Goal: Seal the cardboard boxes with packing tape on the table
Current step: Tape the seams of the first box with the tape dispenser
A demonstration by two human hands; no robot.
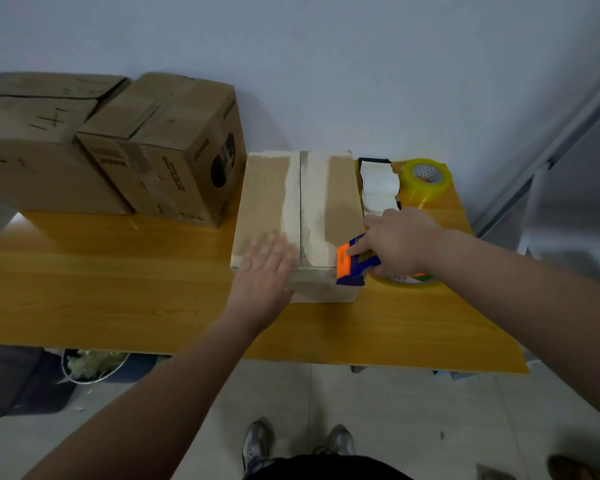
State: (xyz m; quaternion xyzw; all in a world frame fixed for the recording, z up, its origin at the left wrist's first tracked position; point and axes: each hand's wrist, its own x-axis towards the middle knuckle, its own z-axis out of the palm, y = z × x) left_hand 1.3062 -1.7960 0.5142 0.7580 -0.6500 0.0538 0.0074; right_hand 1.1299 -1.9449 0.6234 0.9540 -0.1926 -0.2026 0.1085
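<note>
A flat cardboard box lies in the middle of the wooden table, its top flaps closed along a centre seam with pale torn strips on both sides. My left hand lies with fingers spread on the box's near left corner, blurred. My right hand grips a blue and orange tape dispenser at the box's near right corner, with its yellowish tape roll just above the table.
Two larger cardboard boxes stand at the table's back left. A spare roll of clear tape and a stack of white labels lie behind the right hand. A wall rises behind the table; a bin sits under it.
</note>
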